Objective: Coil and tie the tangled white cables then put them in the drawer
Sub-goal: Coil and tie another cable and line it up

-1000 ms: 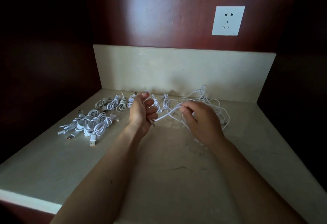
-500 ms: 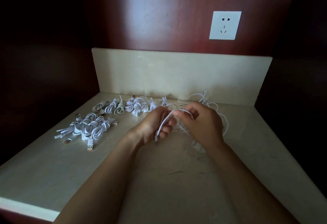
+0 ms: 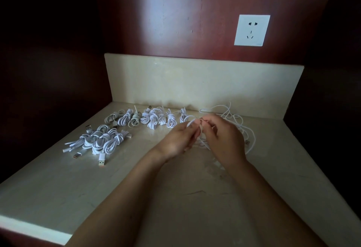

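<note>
L hand (image 3: pixel 178 140) & R hand (image 3: pixel 223 141) meet over worktop (image 3: pixel 175 198), fingers of both pinching one cable (image 3: pixel 192 123) btwn them; loose tangle (image 3: pixel 241 124) lies right, nearer R hand.

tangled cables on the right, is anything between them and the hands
Nothing visible. The left hand and right hand pinch a white cable from the tangled cables behind the right hand. Tied bundles lie clear to the left. No drawer in view.
</note>
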A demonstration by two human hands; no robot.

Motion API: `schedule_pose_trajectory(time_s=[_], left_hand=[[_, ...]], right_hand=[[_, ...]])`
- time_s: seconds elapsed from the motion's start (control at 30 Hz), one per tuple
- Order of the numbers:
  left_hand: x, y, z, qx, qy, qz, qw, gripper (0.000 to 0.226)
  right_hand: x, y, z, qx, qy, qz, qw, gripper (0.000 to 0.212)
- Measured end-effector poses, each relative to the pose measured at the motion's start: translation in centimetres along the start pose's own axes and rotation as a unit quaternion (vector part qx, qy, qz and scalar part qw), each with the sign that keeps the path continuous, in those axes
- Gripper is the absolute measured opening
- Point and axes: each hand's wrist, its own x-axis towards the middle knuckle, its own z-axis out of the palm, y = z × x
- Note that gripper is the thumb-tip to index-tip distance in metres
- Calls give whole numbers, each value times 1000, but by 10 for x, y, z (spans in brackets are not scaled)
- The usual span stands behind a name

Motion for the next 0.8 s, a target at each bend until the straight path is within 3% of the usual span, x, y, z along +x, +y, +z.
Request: schedule_pose_trajectory(time_s=[0.1, 0.2, 0.3, 0.43, 0.53, 0.63, 0.8], left_hand=[[4, -8, 0, 35, 161, 108, 980, 41], [7, -6, 0, -13, 249, 128, 960, 38], [8, -2, -1, -190, 247, 105, 944, 40], [10, 3, -6, -356, 276, 71, 890, 40], [11, 5, -17, -408, 300, 56, 860, 40], [11, 3, -21, -420, 283, 42, 861, 42], [14, 4, -18, -420, 262, 28, 868, 39]], right_hand=[[0, 1, 3, -18, -23, 3, 1000, 17], [-1, -2, 8, -40, -55, -40, 997, 29], [-3, -3, 13, -42, -79, -73, 993, 37], [-1, 0, 11, -51, -102, -77, 991, 39], [4, 9, 4, -98, -102, -57, 988, 37], [6, 16, 2, -163, -108, -26, 980, 45], [2, -9, 9, -103, -22, -107, 989, 42]])
